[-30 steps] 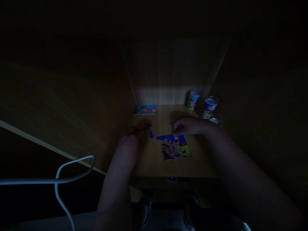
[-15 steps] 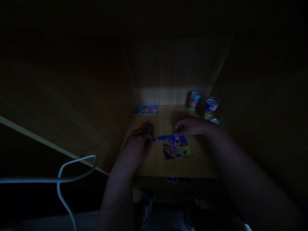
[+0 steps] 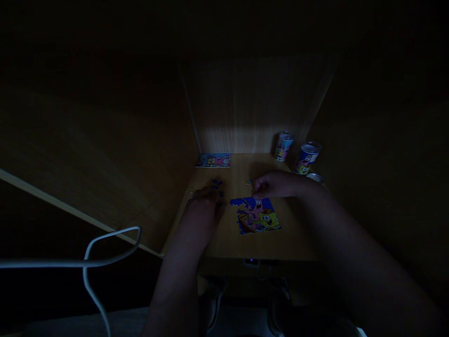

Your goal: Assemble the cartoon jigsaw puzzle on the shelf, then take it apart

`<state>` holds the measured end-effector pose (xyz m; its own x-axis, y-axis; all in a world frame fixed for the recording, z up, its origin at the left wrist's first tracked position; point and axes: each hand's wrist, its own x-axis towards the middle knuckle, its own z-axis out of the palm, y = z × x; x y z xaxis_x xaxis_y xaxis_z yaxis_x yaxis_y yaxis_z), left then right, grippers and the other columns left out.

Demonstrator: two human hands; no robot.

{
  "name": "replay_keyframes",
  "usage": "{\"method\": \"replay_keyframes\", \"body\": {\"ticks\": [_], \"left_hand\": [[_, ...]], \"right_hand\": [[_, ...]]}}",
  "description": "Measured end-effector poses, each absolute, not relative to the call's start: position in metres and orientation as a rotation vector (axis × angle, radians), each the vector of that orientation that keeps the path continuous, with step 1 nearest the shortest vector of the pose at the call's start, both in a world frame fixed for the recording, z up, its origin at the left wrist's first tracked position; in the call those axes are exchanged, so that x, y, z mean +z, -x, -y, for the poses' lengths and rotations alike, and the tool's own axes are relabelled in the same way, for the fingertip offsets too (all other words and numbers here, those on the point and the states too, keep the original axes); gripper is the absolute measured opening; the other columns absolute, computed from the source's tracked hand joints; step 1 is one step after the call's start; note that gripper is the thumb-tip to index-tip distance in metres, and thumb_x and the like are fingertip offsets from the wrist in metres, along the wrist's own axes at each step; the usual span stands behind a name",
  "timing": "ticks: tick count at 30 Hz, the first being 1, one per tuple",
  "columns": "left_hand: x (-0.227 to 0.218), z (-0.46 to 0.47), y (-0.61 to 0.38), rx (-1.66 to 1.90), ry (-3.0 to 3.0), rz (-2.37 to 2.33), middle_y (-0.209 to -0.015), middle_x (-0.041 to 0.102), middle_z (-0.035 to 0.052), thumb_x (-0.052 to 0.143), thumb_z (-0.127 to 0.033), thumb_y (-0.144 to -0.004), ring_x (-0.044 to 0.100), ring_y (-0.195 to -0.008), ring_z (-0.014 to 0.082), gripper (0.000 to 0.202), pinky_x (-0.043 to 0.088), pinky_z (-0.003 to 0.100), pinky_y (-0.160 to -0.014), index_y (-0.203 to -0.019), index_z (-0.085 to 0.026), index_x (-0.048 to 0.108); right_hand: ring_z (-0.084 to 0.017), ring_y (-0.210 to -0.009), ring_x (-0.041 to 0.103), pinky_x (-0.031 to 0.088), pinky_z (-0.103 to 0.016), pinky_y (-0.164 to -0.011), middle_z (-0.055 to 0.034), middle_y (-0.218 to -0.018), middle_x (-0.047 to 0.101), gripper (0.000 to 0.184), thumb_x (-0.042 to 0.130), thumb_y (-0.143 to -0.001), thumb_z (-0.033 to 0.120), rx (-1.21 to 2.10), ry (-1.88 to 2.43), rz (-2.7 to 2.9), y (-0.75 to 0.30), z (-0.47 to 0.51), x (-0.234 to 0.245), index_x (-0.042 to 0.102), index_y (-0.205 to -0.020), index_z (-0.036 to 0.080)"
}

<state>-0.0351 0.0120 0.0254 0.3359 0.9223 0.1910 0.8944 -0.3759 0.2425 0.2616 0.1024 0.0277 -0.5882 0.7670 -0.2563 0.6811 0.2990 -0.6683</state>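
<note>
A partly assembled cartoon jigsaw puzzle (image 3: pixel 256 215) lies on a small wooden desk (image 3: pixel 224 238) in very dim light. My left hand (image 3: pixel 205 208) rests on the desk just left of the puzzle, fingers curled over loose blue pieces (image 3: pixel 216 183); whether it grips one is hidden. My right hand (image 3: pixel 275 183) sits at the puzzle's top edge, fingers bent down in a pinch against the pieces there. A small loose piece (image 3: pixel 249 181) lies just left of that hand.
A finished cartoon picture card (image 3: pixel 213 160) lies at the back left of the desk. Two printed cans (image 3: pixel 282 145) (image 3: pixel 306 157) and a round lid (image 3: pixel 315 177) stand at the back right. Wooden walls enclose the desk. A white cable (image 3: pixel 87 262) loops at the left.
My left hand has moved right and forward toward the puzzle's left edge, covering the loose blue pieces there. My right hand has stayed at the puzzle's top edge.
</note>
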Motion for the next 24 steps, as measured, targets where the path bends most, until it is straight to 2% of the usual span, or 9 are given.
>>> {"method": "replay_keyframes", "body": {"ticks": [3,7,9,12,15,18,22,24], "left_hand": [[0.022,-0.013,0.044,0.511,-2.489,-1.665,-0.125,0.077,0.0127,0.062,-0.014,-0.103,0.073,-0.118,0.0307,0.024,0.058,0.046,-0.108,-0.109,-0.024,0.083],[0.02,-0.016,0.052,0.524,-2.474,-1.738,-0.13,0.074,0.0127,0.06,0.003,-0.091,0.071,-0.122,0.0302,0.046,0.057,0.044,-0.11,-0.121,-0.024,0.082],[0.018,-0.018,0.052,0.54,-2.463,-1.784,-0.129,0.074,0.0147,0.062,0.0,-0.092,0.071,-0.121,0.031,0.041,0.058,0.044,-0.109,-0.122,-0.021,0.081],[0.014,-0.021,0.049,0.581,-2.491,-1.769,-0.124,0.074,0.0153,0.062,-0.015,-0.103,0.071,-0.116,0.0311,0.024,0.058,0.046,-0.108,-0.118,-0.02,0.081],[0.011,-0.023,0.044,0.611,-2.523,-1.725,-0.128,0.075,0.0143,0.058,-0.024,-0.109,0.07,-0.12,0.0314,0.028,0.056,0.05,-0.112,-0.124,-0.023,0.082],[0.012,-0.022,0.041,0.615,-2.502,-1.697,-0.135,0.075,0.0136,0.063,-0.024,-0.107,0.069,-0.124,0.0323,0.026,0.055,0.053,-0.114,-0.124,-0.024,0.083],[0.019,-0.021,0.041,0.642,-2.503,-1.573,-0.121,0.079,0.0105,0.069,-0.017,-0.101,0.072,-0.117,0.03,0.017,0.055,0.05,-0.112,-0.104,-0.024,0.084],[0.021,-0.021,0.042,0.647,-2.502,-1.538,-0.118,0.08,0.0094,0.07,-0.016,-0.101,0.073,-0.116,0.029,0.015,0.054,0.049,-0.111,-0.101,-0.023,0.083]], "right_hand": [[-0.023,-0.088,0.074,0.051,-0.031,-0.077,-0.0027,-0.095,0.084,0.034,0.082,-0.086,0.056,1.152,1.374,2.445,-0.262,-0.103,0.027,0.083,-0.097,0.024],[-0.023,-0.089,0.074,0.051,-0.032,-0.077,-0.0028,-0.096,0.084,0.035,0.083,-0.085,0.058,1.16,1.382,2.437,-0.262,-0.103,0.027,0.083,-0.097,0.024],[-0.023,-0.089,0.074,0.051,-0.032,-0.077,-0.0026,-0.095,0.084,0.035,0.083,-0.086,0.057,1.155,1.386,2.442,-0.262,-0.102,0.028,0.083,-0.097,0.024],[-0.023,-0.09,0.074,0.052,-0.031,-0.078,-0.0029,-0.097,0.084,0.033,0.083,-0.087,0.056,1.14,1.383,2.458,-0.262,-0.102,0.029,0.084,-0.098,0.024],[-0.023,-0.088,0.074,0.052,-0.032,-0.078,-0.003,-0.096,0.084,0.034,0.082,-0.088,0.057,1.135,1.382,2.466,-0.262,-0.103,0.028,0.083,-0.098,0.024],[-0.023,-0.087,0.074,0.052,-0.032,-0.078,-0.0025,-0.094,0.083,0.035,0.083,-0.086,0.059,1.151,1.38,2.45,-0.262,-0.104,0.025,0.083,-0.096,0.025],[-0.023,-0.087,0.074,0.052,-0.032,-0.077,-0.0024,-0.095,0.084,0.036,0.083,-0.086,0.059,1.181,1.361,2.428,-0.263,-0.104,0.024,0.083,-0.097,0.024],[-0.023,-0.087,0.074,0.052,-0.032,-0.077,-0.0028,-0.095,0.084,0.036,0.083,-0.086,0.059,1.199,1.363,2.424,-0.263,-0.104,0.025,0.082,-0.096,0.024]]}}
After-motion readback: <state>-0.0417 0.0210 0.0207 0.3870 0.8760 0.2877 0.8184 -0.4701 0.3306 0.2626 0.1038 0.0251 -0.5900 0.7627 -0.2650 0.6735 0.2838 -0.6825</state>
